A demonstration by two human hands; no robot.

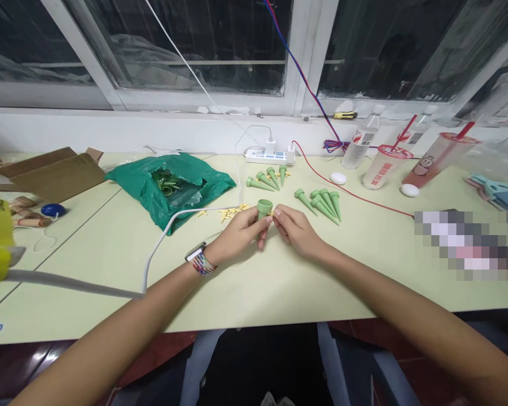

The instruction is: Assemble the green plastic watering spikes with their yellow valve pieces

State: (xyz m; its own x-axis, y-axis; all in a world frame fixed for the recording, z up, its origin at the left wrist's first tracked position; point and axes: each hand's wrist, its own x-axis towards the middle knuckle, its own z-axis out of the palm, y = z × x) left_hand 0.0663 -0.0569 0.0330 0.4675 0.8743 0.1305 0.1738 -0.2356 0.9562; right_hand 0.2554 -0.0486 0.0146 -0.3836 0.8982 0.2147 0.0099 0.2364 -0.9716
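Note:
My left hand [237,232] is closed round a green plastic plant watering spike [264,208], its round, open threaded end facing up. Against the spike's side, my right hand [298,230] pinches a small yellow plastic piece [271,213]; the fingers hide most of it. Several loose yellow pieces [228,214] lie on the table just beyond my left hand. Two groups of similar green spikes rest farther back: one behind my hands [274,179], with bits of yellow beside it, and another to the right [324,204].
A torn green plastic bag [138,177] lies left, near a cardboard box [55,172] and a blue ball [53,210]. A white cable [148,265] crosses my left forearm. A power strip [265,157] sits at the back. Right are drink cups [379,172] and a bottle [359,144].

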